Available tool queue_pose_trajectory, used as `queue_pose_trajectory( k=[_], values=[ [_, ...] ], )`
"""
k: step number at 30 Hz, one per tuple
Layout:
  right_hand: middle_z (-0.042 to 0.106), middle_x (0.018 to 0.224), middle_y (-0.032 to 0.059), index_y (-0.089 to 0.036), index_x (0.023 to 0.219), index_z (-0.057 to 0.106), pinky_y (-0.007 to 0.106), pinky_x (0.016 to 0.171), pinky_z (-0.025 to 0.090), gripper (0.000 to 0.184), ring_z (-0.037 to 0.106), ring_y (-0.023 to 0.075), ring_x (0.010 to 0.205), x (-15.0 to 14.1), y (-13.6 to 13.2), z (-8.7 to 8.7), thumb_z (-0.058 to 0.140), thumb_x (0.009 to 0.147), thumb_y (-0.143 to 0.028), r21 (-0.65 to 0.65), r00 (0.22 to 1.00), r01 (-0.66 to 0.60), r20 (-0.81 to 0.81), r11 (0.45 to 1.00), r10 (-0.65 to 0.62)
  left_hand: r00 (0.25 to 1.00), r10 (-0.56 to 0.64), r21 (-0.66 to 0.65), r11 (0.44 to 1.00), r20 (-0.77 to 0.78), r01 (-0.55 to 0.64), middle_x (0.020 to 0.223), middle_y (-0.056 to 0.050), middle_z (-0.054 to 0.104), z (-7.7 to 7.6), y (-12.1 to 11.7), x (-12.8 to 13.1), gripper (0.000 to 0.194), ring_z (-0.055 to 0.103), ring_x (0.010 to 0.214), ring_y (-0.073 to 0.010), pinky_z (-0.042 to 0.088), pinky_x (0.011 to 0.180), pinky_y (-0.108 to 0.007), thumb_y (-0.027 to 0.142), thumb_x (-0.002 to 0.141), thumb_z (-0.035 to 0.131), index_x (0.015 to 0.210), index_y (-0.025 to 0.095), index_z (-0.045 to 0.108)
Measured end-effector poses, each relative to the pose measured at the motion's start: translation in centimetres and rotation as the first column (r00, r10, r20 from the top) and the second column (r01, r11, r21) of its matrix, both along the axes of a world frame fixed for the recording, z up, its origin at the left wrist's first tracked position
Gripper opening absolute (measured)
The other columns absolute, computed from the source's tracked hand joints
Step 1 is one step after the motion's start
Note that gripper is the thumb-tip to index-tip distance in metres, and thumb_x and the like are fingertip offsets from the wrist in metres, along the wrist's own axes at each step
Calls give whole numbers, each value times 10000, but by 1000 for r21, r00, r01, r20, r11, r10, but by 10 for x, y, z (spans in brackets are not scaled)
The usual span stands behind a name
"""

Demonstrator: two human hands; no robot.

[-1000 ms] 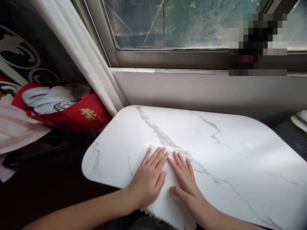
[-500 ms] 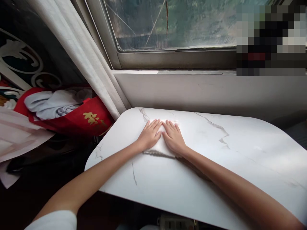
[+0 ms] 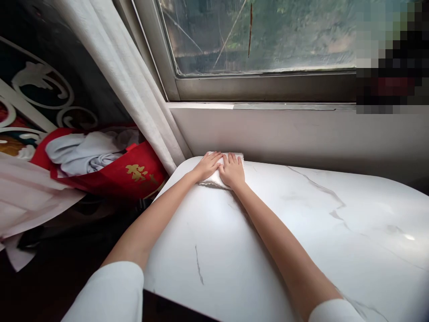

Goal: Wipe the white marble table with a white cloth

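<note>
A white cloth point(image 3: 216, 180) lies flat at the far edge of a white marble-patterned table point(image 3: 241, 250). My left hand point(image 3: 208, 165) presses on its left part, fingers stretched out and palm down. Beside it my right hand point(image 3: 232, 171) rests flat on the cloth with its fingers spread a little. The two hands nearly touch at the thumbs. Both palms hide much of the cloth; its near edge and far right corner show.
Behind the table stand a pale wall point(image 3: 284, 134) and a window point(image 3: 268, 40). A white curtain point(image 3: 124, 71) hangs at the left. Near it a red bag point(image 3: 110, 181) holds pale fabric point(image 3: 83, 150). The table's corners are rounded.
Both hands have slid the cloth forward, away from me, to the table's far edge by the wall. The view has shifted slightly.
</note>
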State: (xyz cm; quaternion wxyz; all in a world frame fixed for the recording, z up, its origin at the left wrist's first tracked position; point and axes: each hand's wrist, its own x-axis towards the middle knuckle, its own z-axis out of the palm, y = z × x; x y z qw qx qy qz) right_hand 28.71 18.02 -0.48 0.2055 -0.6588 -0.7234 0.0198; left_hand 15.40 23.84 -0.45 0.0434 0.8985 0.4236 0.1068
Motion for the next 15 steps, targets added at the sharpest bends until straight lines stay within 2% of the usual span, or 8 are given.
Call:
queue_pose_trajectory(
  k=[4, 7, 12, 15],
  values=[
    [294, 1470, 194, -41, 1402, 323, 428, 1109, 79, 549, 200, 253, 1374, -18, -12, 0, 284, 924, -309, -17, 998, -57, -16, 998, 57, 999, 44, -8, 999, -8, -44, 1475, -53, 315, 3, -18, -21, 482, 212, 1371, -141, 98, 1124, -380, 272, 930, 257, 1396, 171, 335],
    [260, 1487, 183, -51, 1418, 292, 441, 1112, 68, 565, 155, 258, 1387, -27, -37, 1, 281, 929, -333, -43, 994, -107, -34, 993, 106, 998, 67, -6, 998, -12, -67, 1474, -50, 316, 3, -46, -33, 488, 206, 1374, -147, 105, 1126, -393, 258, 922, 259, 1397, 171, 333],
    [109, 1529, 157, -63, 1445, 228, 467, 1121, 27, 597, -38, 269, 1397, -31, -108, 6, 288, 927, -353, -93, 975, -190, -136, 977, 177, 999, 43, 25, 999, 29, -43, 1471, -60, 322, 2, -118, -47, 496, 203, 1376, -159, 88, 1135, -394, 252, 926, 243, 1402, 144, 331],
    [45, 1535, 129, -82, 1460, 172, 472, 1126, -36, 657, -94, 240, 1390, -24, -157, 11, 376, 888, -331, -190, 934, -311, -244, 931, 262, 998, -25, 34, 999, 53, 23, 1475, -60, 311, 6, -168, -50, 491, 193, 1380, -165, 86, 1140, -398, 237, 938, 234, 1413, 139, 317]
  ],
)
